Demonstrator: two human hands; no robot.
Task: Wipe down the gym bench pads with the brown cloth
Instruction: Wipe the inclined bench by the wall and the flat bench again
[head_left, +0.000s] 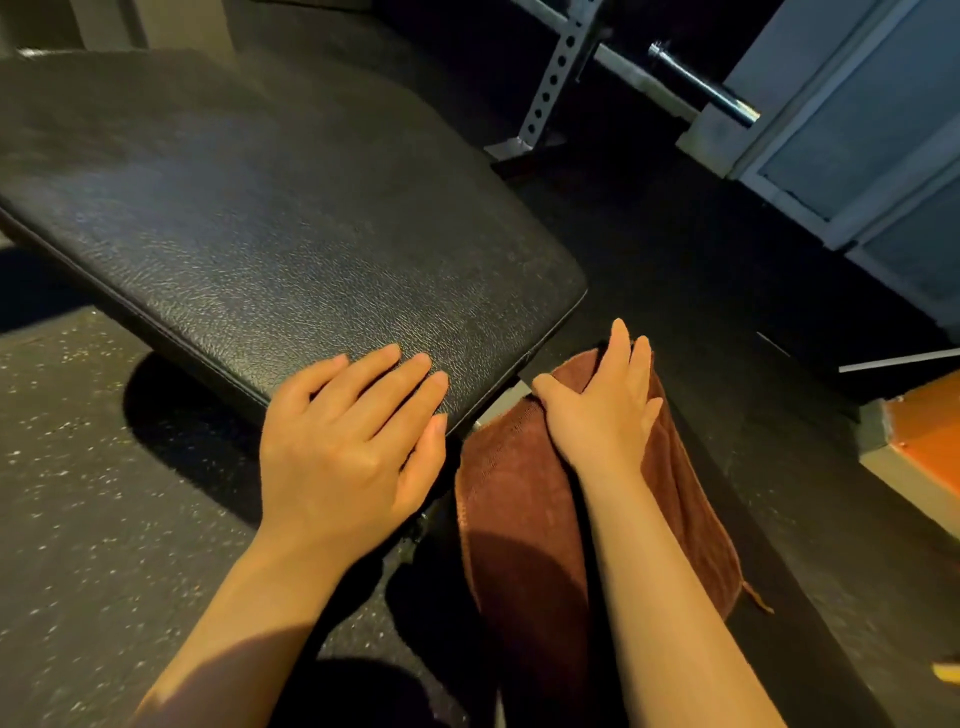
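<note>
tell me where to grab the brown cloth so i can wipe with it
Probably at the far end of the brown cloth, where the right hand already lies flat on it. Come from above and curl the fingers over that edge: it lies draped flat over the lower pad, and its near end has a loose tail.

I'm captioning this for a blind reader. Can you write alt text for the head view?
A right hand presses a brown cloth flat beside a black bench pad, where the left hand rests open.

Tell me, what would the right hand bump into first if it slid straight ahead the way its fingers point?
Probably nothing: the right hand lies flat on the brown cloth, fingers at its far edge. Beyond looks like dark floor, though depth is unclear.
</note>
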